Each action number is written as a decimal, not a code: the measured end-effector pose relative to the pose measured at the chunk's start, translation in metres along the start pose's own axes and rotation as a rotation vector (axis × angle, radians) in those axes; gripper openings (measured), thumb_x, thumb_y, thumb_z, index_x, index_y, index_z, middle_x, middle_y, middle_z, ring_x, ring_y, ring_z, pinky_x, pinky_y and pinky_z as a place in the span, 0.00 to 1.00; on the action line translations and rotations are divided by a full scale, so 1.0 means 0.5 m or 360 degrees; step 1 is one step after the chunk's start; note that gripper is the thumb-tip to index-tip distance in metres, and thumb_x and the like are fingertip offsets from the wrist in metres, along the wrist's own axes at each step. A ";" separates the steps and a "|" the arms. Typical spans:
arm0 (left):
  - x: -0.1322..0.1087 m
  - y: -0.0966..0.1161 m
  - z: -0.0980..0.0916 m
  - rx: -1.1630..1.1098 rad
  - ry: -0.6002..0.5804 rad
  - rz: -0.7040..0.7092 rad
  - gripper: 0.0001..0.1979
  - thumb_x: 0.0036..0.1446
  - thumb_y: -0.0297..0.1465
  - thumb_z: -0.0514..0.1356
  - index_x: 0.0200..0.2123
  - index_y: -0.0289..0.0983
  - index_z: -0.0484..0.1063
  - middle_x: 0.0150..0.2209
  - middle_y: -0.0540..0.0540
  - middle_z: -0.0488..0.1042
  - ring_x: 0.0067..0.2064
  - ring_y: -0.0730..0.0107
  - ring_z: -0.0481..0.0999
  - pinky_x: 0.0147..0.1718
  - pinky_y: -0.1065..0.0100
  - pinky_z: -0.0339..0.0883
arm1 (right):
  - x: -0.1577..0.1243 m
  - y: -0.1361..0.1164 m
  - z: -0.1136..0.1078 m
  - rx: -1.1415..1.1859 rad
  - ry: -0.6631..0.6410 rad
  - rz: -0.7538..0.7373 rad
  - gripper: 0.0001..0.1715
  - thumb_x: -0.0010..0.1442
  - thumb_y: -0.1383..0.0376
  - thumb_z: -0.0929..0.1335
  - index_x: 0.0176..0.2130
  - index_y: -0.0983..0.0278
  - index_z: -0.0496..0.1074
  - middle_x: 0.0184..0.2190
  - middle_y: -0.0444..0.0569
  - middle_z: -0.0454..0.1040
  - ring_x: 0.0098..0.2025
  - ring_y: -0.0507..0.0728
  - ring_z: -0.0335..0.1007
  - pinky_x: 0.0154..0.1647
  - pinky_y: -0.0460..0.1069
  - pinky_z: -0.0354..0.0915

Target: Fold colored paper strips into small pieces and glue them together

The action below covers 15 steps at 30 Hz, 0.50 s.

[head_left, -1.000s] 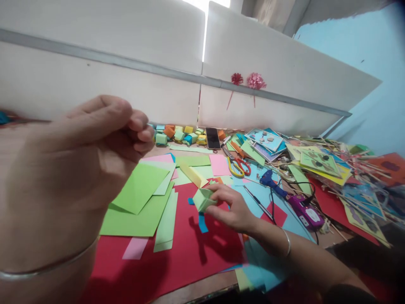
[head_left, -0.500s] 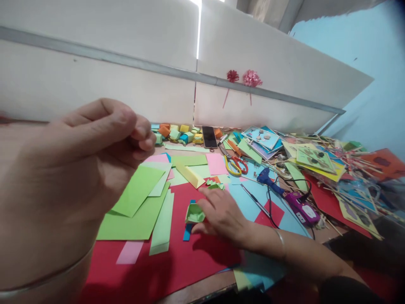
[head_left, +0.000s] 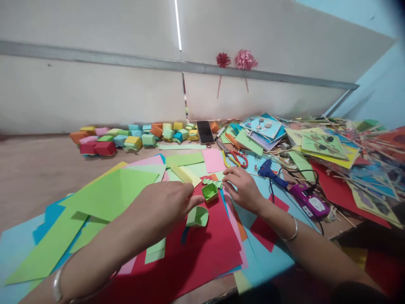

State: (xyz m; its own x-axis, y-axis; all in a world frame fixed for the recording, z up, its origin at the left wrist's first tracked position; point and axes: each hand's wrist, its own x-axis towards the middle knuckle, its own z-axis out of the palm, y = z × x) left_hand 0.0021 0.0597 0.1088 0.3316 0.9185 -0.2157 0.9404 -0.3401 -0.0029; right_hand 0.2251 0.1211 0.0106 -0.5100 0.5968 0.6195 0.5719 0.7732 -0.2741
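My left hand [head_left: 167, 198] is over the red sheet [head_left: 215, 245], thumb stretched away from the curled fingers, beside two small open paper boxes. One is a bright green box [head_left: 209, 192]; nearer me a pale green box [head_left: 198, 217] lies tilted, and a dark blue paper strip [head_left: 184, 234] shows by it. My right hand [head_left: 242, 190] has loosely bent, parted fingers at the right end of a pleated green paper strip [head_left: 211, 182]; whether they touch it is unclear. A folded pale yellow paper [head_left: 186, 174] lies behind my left fingers.
Scissors [head_left: 234, 158], a blue glue gun [head_left: 272, 174] and a purple power strip [head_left: 310, 200] with cables lie at right. Behind are a phone [head_left: 205, 132] and several coloured paper blocks [head_left: 133, 141]. Green sheets [head_left: 110, 190] spread left; piled cards and sticks [head_left: 325, 145] are far right.
My left hand has come down from close to the camera to the small boxes. My right hand has shifted right and away from me, off the green box. The view has turned left.
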 end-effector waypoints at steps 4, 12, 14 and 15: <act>0.013 0.026 0.019 0.0096 -0.0224 0.0047 0.22 0.65 0.49 0.50 0.39 0.37 0.72 0.32 0.40 0.80 0.33 0.51 0.79 0.25 0.64 0.55 | 0.003 0.009 -0.019 -0.0017 0.0090 0.0014 0.09 0.64 0.70 0.64 0.33 0.63 0.71 0.39 0.55 0.75 0.43 0.59 0.70 0.44 0.54 0.67; 0.034 0.020 0.052 0.0151 -0.0424 0.0209 0.13 0.60 0.26 0.49 0.46 0.34 0.69 0.37 0.39 0.80 0.36 0.53 0.80 0.31 0.61 0.65 | 0.000 0.011 -0.026 -0.0021 0.0109 0.0032 0.11 0.65 0.70 0.63 0.32 0.63 0.72 0.39 0.55 0.74 0.42 0.59 0.70 0.44 0.54 0.67; 0.036 -0.003 0.051 0.0105 -0.0478 0.0297 0.19 0.52 0.19 0.51 0.46 0.35 0.68 0.39 0.40 0.80 0.38 0.56 0.80 0.32 0.63 0.66 | -0.001 0.010 -0.026 -0.0011 0.0082 0.0031 0.12 0.65 0.70 0.62 0.32 0.63 0.71 0.39 0.55 0.74 0.42 0.59 0.69 0.44 0.54 0.67; 0.037 -0.014 0.049 0.0049 -0.0462 0.0327 0.21 0.49 0.18 0.51 0.46 0.36 0.69 0.40 0.41 0.80 0.38 0.58 0.80 0.33 0.65 0.67 | -0.001 0.009 -0.026 -0.0009 0.0068 0.0030 0.12 0.65 0.70 0.62 0.32 0.63 0.71 0.39 0.55 0.74 0.42 0.59 0.70 0.44 0.53 0.66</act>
State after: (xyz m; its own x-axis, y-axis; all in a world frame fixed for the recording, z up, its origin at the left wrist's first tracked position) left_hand -0.0002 0.0743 0.0810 0.4737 0.7361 -0.4836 0.8522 -0.5216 0.0409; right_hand 0.2363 0.1215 0.0184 -0.4712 0.6016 0.6450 0.5851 0.7604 -0.2818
